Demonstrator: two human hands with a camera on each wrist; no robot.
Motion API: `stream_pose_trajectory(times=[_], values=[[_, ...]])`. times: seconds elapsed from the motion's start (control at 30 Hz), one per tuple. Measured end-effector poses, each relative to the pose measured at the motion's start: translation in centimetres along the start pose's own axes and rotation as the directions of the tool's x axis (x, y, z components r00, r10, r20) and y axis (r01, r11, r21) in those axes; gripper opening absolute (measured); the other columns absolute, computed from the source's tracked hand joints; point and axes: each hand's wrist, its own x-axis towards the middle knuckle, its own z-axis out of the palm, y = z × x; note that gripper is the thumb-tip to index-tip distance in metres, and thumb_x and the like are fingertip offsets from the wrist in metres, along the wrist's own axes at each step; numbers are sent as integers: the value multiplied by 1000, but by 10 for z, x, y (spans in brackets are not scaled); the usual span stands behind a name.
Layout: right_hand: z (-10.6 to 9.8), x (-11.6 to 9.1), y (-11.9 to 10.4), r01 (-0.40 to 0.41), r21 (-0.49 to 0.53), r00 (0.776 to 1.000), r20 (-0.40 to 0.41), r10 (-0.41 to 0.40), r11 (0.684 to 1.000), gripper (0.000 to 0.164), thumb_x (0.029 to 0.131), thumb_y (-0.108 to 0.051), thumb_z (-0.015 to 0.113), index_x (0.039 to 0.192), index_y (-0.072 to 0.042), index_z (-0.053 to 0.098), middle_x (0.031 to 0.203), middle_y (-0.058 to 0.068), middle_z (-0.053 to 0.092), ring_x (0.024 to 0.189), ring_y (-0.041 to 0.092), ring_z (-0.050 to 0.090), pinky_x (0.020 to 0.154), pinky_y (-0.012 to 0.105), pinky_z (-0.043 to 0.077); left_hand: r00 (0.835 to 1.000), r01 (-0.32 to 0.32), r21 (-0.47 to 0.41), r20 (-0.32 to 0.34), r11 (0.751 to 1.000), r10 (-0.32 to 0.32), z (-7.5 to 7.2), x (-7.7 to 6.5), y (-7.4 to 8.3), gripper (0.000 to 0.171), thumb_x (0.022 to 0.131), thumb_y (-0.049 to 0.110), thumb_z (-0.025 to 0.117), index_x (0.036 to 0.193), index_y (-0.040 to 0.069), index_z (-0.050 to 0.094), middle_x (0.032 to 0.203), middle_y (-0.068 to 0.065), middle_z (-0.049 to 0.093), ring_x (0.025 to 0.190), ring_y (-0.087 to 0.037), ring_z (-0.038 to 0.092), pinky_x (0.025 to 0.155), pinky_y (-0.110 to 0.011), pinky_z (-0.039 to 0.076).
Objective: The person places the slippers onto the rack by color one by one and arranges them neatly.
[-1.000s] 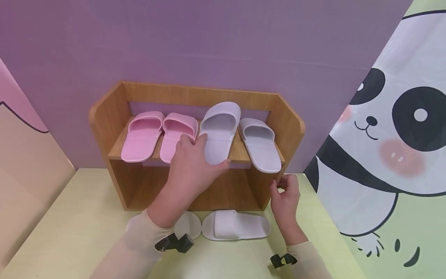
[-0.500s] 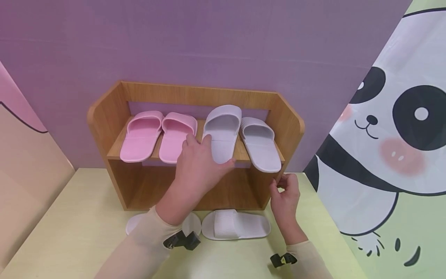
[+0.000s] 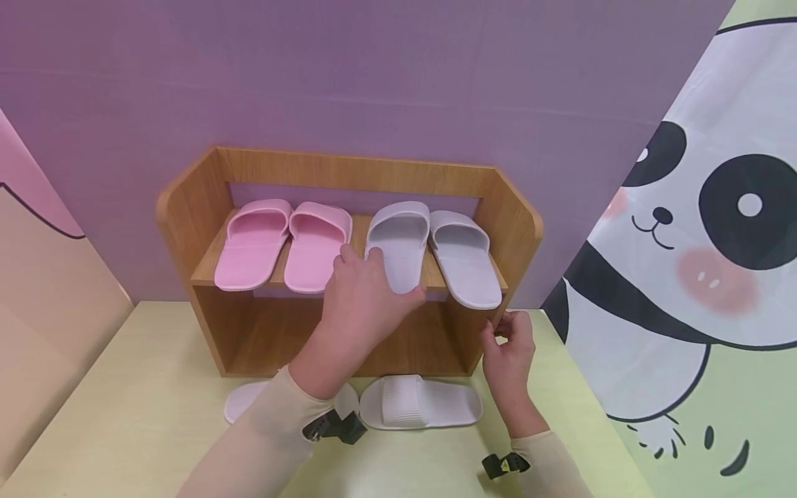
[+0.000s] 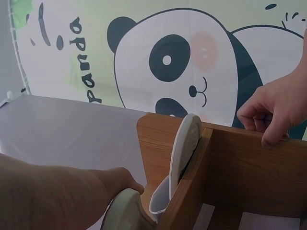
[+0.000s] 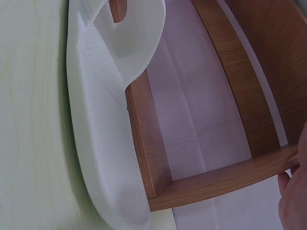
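A small wooden shoe rack (image 3: pixel 367 167) stands against the wall. On its upper shelf, my left hand (image 3: pixel 367 297) holds a white slipper (image 3: pixel 403 252) by the sides of its sole, thumb to the right and fingers to the left. To the right of it lies a second white slipper (image 3: pixel 465 266); in the left wrist view that slipper (image 4: pixel 184 148) sits between the held one (image 4: pixel 123 211) and the side panel. Two pink slippers (image 3: pixel 252 256) lie on the left half of the shelf. My right hand (image 3: pixel 510 353) pinches the front edge of the rack's right side panel.
On the table (image 3: pixel 99 387) in front of the rack lies a ribbed white slipper (image 3: pixel 451 403). Another white slipper (image 3: pixel 241 398) is partly hidden behind my left forearm. A panda picture (image 3: pixel 716 228) covers the wall on the right.
The white slipper in my left hand has come down onto the shelf and shifted slightly right, its raised toe end lowering level with its neighbour. My right hand has stayed on the side panel.
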Motion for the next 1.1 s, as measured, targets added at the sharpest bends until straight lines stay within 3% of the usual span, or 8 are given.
stream_pose_trajectory(times=[0.3, 0.6, 0.87, 1.1], values=[[-1, 0, -1, -36, -10, 999, 17, 36, 999, 14, 98, 9, 68, 107, 7, 59, 105, 17, 63, 89, 5, 64, 81, 13, 53, 999, 20, 31, 33, 999, -21, 4, 6, 2, 87, 87, 70, 81, 128, -5, 68, 122, -26, 55, 114, -41, 61, 88, -51, 62], [2, 0, -8, -6, -7, 1000, -24, 6, 1000, 15, 95, 17, 68, 105, 10, 59, 103, 22, 63, 87, 3, 62, 80, 12, 51, 998, -27, 83, 55, 996, 23, 7, 8, 5, 90, 86, 75, 80, 126, -6, 72, 125, -29, 58, 117, -41, 61, 91, -48, 61], [-1, 2, -41, 3, 19, 999, -38, -2, 1000, 13, 93, 20, 64, 102, 15, 57, 100, 27, 61, 85, 5, 61, 79, 15, 51, 984, -112, -12, 137, 994, 112, 2, 3, -1, 100, 80, 79, 84, 131, -5, 70, 124, -25, 59, 121, -38, 53, 102, -45, 52], [-1, 2, -44, 0, 25, 999, -35, 1, 1000, 13, 93, 20, 64, 103, 14, 58, 100, 26, 61, 85, 7, 62, 79, 17, 52, 971, -149, -50, 180, 988, 156, -2, 1, -6, 105, 76, 78, 88, 138, -4, 65, 125, -21, 54, 118, -34, 50, 101, -43, 52]])
